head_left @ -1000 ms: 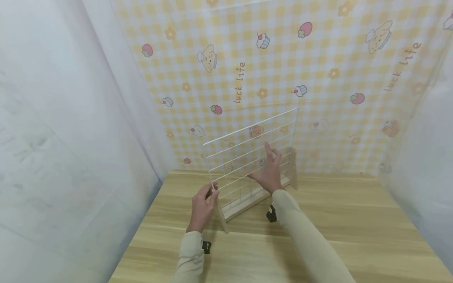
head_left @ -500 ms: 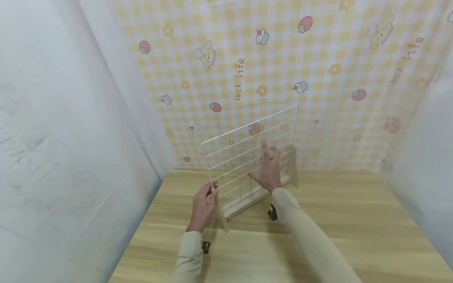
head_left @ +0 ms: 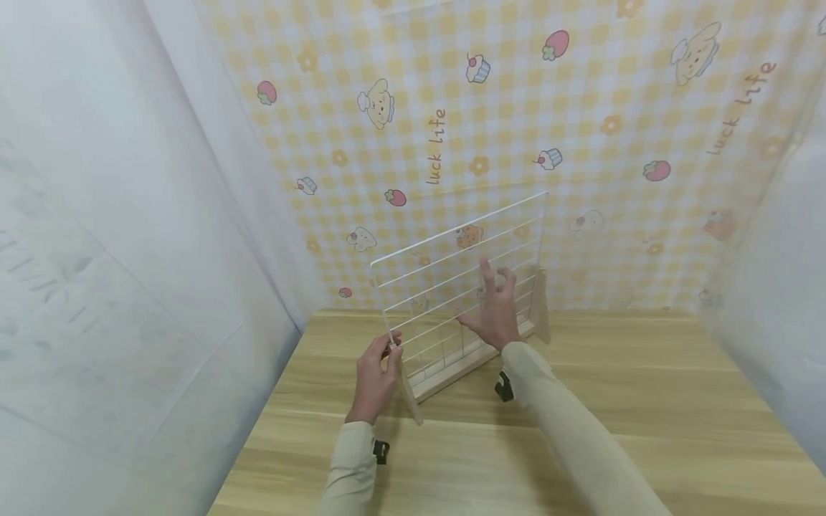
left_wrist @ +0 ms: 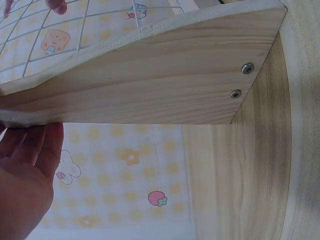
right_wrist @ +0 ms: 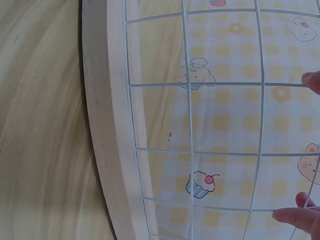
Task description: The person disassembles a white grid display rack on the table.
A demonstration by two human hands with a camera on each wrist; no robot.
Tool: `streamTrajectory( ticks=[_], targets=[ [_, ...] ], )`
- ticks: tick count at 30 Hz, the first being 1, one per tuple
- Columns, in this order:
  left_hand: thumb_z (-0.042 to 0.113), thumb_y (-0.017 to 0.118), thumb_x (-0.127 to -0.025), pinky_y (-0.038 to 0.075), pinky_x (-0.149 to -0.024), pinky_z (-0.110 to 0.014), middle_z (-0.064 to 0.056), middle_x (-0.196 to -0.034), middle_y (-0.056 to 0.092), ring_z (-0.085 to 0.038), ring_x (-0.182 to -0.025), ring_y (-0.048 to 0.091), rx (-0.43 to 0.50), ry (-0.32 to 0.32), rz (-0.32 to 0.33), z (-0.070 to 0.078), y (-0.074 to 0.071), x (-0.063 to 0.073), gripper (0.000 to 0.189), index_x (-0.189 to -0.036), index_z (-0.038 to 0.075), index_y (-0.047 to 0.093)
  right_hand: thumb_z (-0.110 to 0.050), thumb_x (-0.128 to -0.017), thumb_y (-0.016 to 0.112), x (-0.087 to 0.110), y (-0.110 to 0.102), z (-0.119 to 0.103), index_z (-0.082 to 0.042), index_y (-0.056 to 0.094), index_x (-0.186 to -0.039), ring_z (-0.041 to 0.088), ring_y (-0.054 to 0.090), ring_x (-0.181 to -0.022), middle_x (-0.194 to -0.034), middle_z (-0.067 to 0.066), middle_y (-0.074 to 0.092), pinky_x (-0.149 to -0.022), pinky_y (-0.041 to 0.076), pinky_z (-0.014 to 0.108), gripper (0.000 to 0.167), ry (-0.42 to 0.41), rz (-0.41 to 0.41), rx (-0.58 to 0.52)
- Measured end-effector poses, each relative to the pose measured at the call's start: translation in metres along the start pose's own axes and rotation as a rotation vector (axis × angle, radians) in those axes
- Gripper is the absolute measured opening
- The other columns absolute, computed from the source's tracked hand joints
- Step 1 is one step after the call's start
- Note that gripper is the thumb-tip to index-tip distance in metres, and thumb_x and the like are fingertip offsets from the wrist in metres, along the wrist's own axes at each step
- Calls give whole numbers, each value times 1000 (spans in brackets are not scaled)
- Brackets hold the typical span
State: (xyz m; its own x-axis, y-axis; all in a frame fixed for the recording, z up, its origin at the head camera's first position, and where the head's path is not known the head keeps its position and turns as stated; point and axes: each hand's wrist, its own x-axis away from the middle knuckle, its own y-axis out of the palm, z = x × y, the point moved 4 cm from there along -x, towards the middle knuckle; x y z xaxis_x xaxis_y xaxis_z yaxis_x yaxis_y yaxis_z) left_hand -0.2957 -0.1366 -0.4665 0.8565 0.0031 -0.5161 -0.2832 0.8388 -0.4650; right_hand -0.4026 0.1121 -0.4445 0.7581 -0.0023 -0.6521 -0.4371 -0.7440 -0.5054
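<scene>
A white wire grid rack (right_wrist: 189, 117) stands slantwise on the table, set in a wooden base bar (head_left: 454, 373). My left hand (head_left: 376, 380) grips the upper end of its left wooden side panel (left_wrist: 150, 85), fingers on the panel's edge and thumb on the near side. Two metal bolts (left_wrist: 247, 68) show at the panel's lower end. Before the grid my right hand (head_left: 495, 315) is spread, index finger pointing up and thumb out to the left. In the right wrist view its fingertips (right_wrist: 287, 216) lie right at the wires, grasping no object.
Wood-grain table (head_left: 619, 401) lies under the rack. Close behind hangs a yellow checked cloth (head_left: 606, 93) with cartoon prints. White sheets (head_left: 213, 236) close off the left and right sides. A dark wrist device (head_left: 504, 387) sits under each cuff.
Both hands keep their places on and before the rack. The head view has shifted slightly, with rack and hands appearing a little further right.
</scene>
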Motion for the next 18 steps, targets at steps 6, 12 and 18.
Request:
streamTrajectory(
  ticks=[6, 12, 18],
  targets=[
    [11, 58, -101, 58, -98, -43, -15, -120, 69, -29, -106, 69, -16, 21, -44, 3, 3, -2, 26, -126, 4, 63, -18, -55, 98, -15, -20, -11, -23, 22, -157, 39, 58, -91, -146, 34, 29, -62, 60, 45, 128, -28, 37, 37],
    [13, 57, -102, 56, -100, -47, -16, -126, 68, -31, -113, 68, 7, -17, -22, -1, 0, 0, 25, -127, 10, 63, -23, -58, 96, -42, -34, -41, -28, 18, -158, 45, 62, -96, -148, 35, 27, -63, 60, 49, 127, -86, 3, 16],
    [21, 56, -104, 56, -100, -49, -14, -126, 67, -33, -115, 68, 22, -48, -43, -6, 0, 0, 28, -129, 11, 62, -20, -59, 95, -44, -32, -41, -33, 14, -159, 43, 62, -97, -151, 33, 25, -66, 61, 48, 129, -61, -8, 19]
  ],
)
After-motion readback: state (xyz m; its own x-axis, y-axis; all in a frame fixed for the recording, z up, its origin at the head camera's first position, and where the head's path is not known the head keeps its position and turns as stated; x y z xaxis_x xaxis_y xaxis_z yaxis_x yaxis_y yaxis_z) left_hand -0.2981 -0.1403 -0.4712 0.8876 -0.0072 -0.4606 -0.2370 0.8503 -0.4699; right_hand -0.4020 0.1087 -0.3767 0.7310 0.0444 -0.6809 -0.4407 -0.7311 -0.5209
